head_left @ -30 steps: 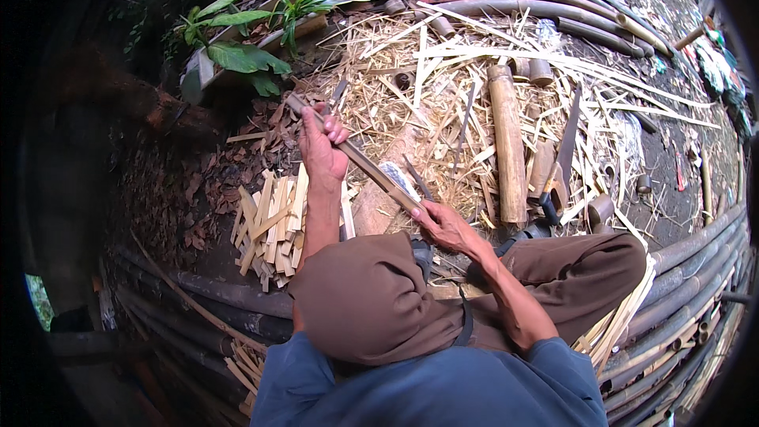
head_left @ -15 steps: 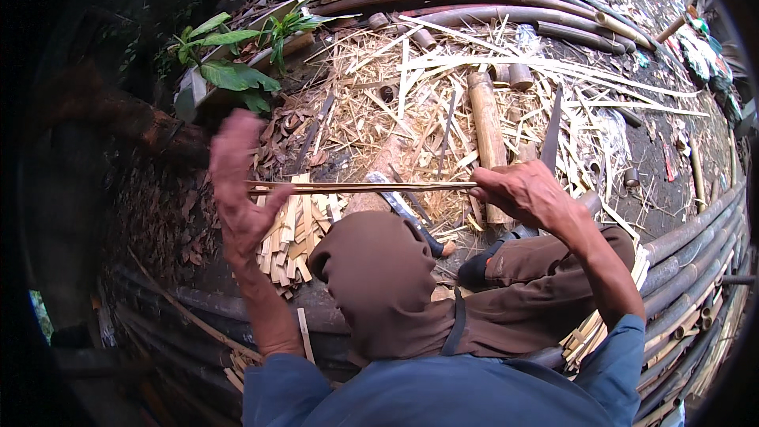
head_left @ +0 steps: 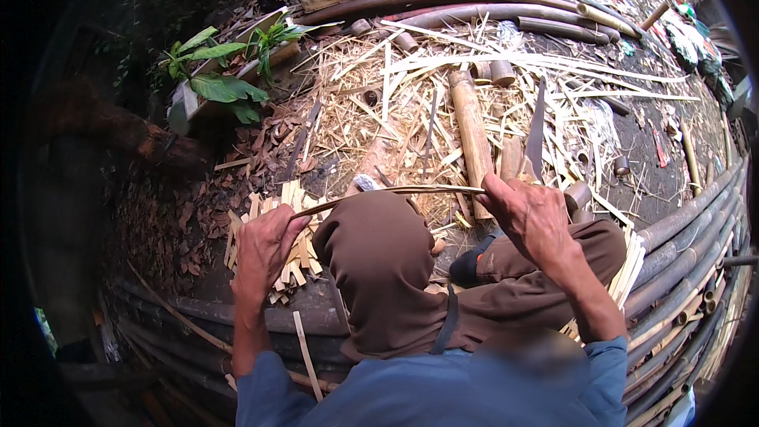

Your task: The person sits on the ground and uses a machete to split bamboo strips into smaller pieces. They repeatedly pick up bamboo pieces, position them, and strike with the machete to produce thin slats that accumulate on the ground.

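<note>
Bamboo strip (head_left: 439, 188) now bows near my knee (head_left: 371, 245): my left hand (head_left: 265, 243), spread moments ago, grips its left end; my right hand (head_left: 534, 217) pinches the other, apparently flexing it.

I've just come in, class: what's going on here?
A person's left hand and right hand hold the two ends of a thin strip, slightly bowed, at the raised knee. Slats lie piled near the left hand. Ahead, a log lies among shavings, with a saw to its right.
</note>
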A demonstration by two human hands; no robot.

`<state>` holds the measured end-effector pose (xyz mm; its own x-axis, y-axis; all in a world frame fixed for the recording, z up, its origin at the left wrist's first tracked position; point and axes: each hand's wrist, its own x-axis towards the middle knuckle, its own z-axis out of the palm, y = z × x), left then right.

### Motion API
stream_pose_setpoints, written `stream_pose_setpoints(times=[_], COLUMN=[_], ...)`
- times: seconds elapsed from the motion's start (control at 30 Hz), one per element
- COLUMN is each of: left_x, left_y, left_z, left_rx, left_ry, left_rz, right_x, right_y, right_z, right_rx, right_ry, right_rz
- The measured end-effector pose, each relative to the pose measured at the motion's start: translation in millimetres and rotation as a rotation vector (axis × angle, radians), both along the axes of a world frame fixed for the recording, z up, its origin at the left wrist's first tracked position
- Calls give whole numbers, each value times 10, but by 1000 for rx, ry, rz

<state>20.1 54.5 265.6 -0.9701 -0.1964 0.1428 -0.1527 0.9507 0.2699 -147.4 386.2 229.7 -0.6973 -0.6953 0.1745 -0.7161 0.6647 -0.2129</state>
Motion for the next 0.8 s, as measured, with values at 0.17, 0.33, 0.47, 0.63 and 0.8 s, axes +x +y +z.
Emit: stream_pose_setpoints(times=[0.17,0.33,0.47,0.63,0.8], left_x=[96,246,401,-65,-700], left_y=[181,166,11,-317,-74], left_z=[11,6,62,194,-800], left_rx=[-43,10,-27,-411,1017], left_ry=[27,-17,140,455,1090], left_rz=[65,111,-52,74,330], right_x=[319,507,224,-943,-1012], right_y=[-11,39,68,-231,-1267], right_z=[13,-48,-56,-472,-797], right_rx=[-69,-99,-123,-110,-313], right_ry=[-15,-63,63,-305,-351], right_rz=[-137,-124,67,98,297])
